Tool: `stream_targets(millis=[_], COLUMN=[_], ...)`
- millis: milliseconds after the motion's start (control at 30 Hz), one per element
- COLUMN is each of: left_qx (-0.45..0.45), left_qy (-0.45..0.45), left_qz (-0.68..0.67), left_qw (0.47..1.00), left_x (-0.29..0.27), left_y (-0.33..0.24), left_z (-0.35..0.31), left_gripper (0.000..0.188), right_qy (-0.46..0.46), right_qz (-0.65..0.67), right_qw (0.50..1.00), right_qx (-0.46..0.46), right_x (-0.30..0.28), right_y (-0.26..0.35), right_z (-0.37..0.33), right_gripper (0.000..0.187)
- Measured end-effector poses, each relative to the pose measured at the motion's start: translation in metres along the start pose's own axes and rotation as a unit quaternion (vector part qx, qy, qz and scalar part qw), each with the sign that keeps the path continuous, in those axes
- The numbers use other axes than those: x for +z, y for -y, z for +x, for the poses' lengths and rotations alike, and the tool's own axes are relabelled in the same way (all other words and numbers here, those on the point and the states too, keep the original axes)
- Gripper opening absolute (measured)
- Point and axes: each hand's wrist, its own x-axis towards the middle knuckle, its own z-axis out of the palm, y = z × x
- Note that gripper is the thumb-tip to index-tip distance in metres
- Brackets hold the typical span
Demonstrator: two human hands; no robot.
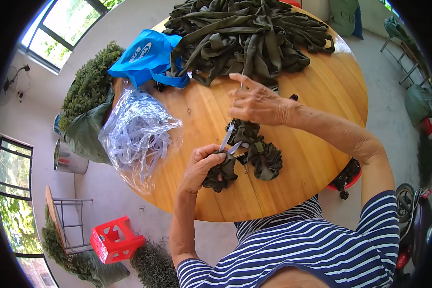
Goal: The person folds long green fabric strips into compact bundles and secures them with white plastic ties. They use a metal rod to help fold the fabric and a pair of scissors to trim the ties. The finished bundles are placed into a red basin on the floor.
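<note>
My left hand (200, 165) is closed on a bunched dark green fabric tube (221, 174) near the front of the round wooden table. A pale elastic strip (227, 137) rises out of that bunched fabric toward my right hand (260, 103). My right hand grips a thin metal rod (242, 81), upright between its fingers; the strip's upper end meets the rod's lower end. Gathered dark green fabric rings (267, 162) lie just right of my left hand, with a small metal piece (246, 165) beside them. A small black object (294, 97) shows behind my right wrist.
Flat dark green fabric strips (254, 33) are heaped on the far side of the table (317, 144). A blue bag (146, 55) and a clear plastic bag of pale elastic strips (139, 129) sit at left. A red stool (115, 240) stands on the floor.
</note>
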Motion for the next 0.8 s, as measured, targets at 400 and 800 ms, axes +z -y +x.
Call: stream_targets(millis=[400,800], left_qx=[0.114,0.096], left_qy=[0.002,0.046], left_qz=[-0.024,-0.151], left_qw=[0.993,0.983], left_x=[0.010,0.004], left_y=[-0.006,-0.007], left_z=[0.001,-0.004], left_gripper=[0.025,0.019], right_qy=[-0.094,0.122], right_qz=[0.112,0.704], right_qw=[0.988,0.599], right_qx=[-0.053,0.362], right_x=[-0.034,-0.052], right_y=[0.007,0.063], right_z=[0.014,0.005], right_gripper=[0.011,0.024])
